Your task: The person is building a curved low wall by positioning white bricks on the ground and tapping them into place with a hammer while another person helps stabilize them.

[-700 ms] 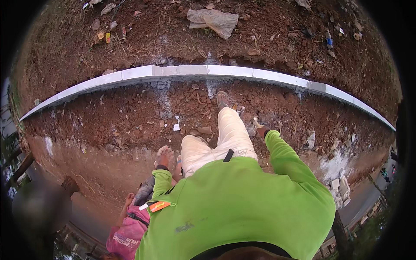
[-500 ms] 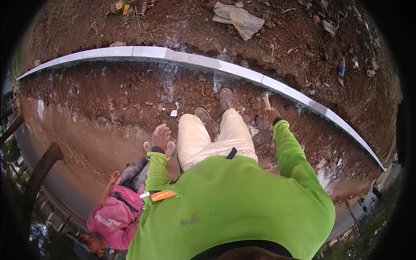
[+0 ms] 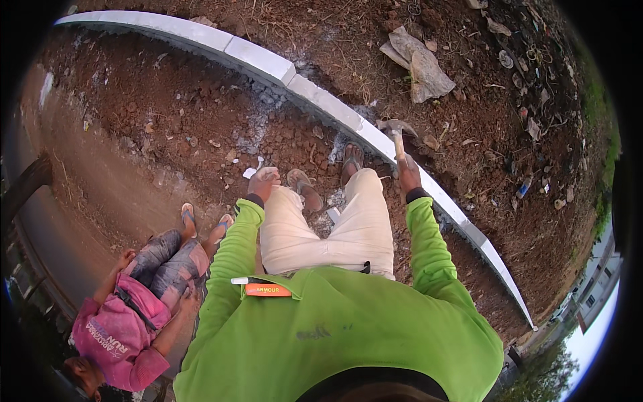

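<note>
My right hand (image 3: 409, 175) is closed round the wooden handle of a short hammer (image 3: 398, 142) with a curved grey metal head. The head lies over the white kerb's line, at its far edge; I cannot tell whether it touches. A long row of white-topped kerb blocks (image 3: 321, 99) runs in a bent line from far left to near right. Above my left knee, my left hand (image 3: 263, 182) is empty, its fingers loosely bent and partly apart. My sandalled feet (image 3: 351, 161) stand on the near side of the kerb.
At the left a person in a pink shirt (image 3: 127, 321) sits with legs stretched toward the kerb. Loose reddish soil (image 3: 194, 120) with stones and white powder borders the kerb. Beyond it lie a crumpled sack (image 3: 429, 74) and scattered litter. A dark post (image 3: 30, 187) stands far left.
My view has turned, so the kerb now slopes more steeply. The hammer has moved from the near-side soil up to the kerb. My left hand has drawn in toward my left knee, its fingers more bent.
</note>
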Tool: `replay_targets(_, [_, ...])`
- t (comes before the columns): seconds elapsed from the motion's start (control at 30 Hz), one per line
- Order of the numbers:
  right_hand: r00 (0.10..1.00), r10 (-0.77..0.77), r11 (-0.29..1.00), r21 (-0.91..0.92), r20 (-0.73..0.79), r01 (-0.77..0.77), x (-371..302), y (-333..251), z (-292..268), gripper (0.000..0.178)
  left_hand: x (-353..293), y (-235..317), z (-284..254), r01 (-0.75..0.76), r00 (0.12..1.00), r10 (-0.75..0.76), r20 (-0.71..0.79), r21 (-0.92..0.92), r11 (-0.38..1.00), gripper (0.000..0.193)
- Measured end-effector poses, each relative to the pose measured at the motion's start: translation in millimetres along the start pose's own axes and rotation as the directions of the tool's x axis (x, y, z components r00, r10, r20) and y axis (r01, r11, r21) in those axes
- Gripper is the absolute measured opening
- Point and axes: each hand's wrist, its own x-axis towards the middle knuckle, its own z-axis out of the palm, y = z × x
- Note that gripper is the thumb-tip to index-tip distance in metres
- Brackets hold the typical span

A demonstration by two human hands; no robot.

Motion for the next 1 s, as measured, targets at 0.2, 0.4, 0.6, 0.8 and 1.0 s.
replay_targets(0.2, [0.978,-0.163,0.982,-0.078,0.127,0.173,198.8,-40.7,84.2,0.029,167.8,-13.3,60.3,-0.101,0.993,0.088,-0.079,-0.184,0.978,0.029])
replay_targets(0.4, [0.874,-0.324,0.895,-0.181,0.363,0.407,359.5,-67.4,158.4,0.052,336.2,-31.2,114.7,-0.399,0.912,0.326,-0.249,-0.36,0.843,0.066])
replay_targets(0.6, [0.853,-0.298,0.87,-0.245,0.428,0.427,383.6,-47.8,195.8,0.051,399.4,-18.5,173.1,-0.538,0.805,0.436,-0.403,-0.187,0.822,0.116])
replay_targets(0.8, [0.88,-0.302,0.858,-0.297,0.367,0.419,380.0,-62.1,197.6,0.05,411.1,-18.3,194.0,-0.596,0.739,0.474,-0.479,-0.135,0.792,0.11])
replay_targets(1.0, [0.863,-0.1,0.898,-0.329,0.496,0.294,376.6,-41.7,213.2,0.048,400.4,-23.2,185.1,-0.579,0.762,0.462,-0.453,-0.159,0.799,0.107])
